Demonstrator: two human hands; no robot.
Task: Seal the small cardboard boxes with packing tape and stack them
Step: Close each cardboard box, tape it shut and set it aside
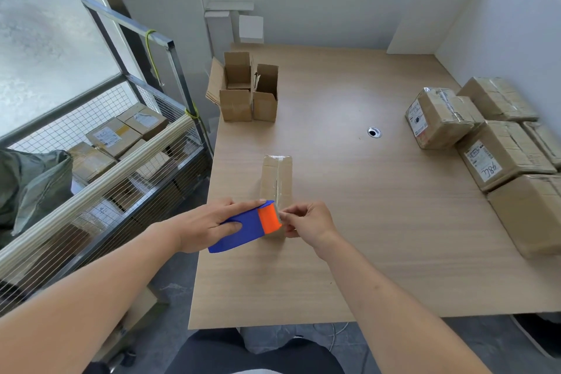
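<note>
A small closed cardboard box (277, 179) lies lengthwise on the wooden table (349, 222), with clear tape along its top seam. My left hand (209, 223) grips a blue and orange tape dispenser (247, 226) at the box's near end. My right hand (309, 223) pinches the tape end at the dispenser's orange head, just over the near edge of the box. Two open, unsealed small boxes (249, 91) stand at the far left of the table.
Several taped, labelled boxes (491, 146) are piled along the table's right side beside a white partition (501, 24). A wire mesh cart (100, 161) with more parcels stands left of the table. A cable hole (374, 132) sits mid-table.
</note>
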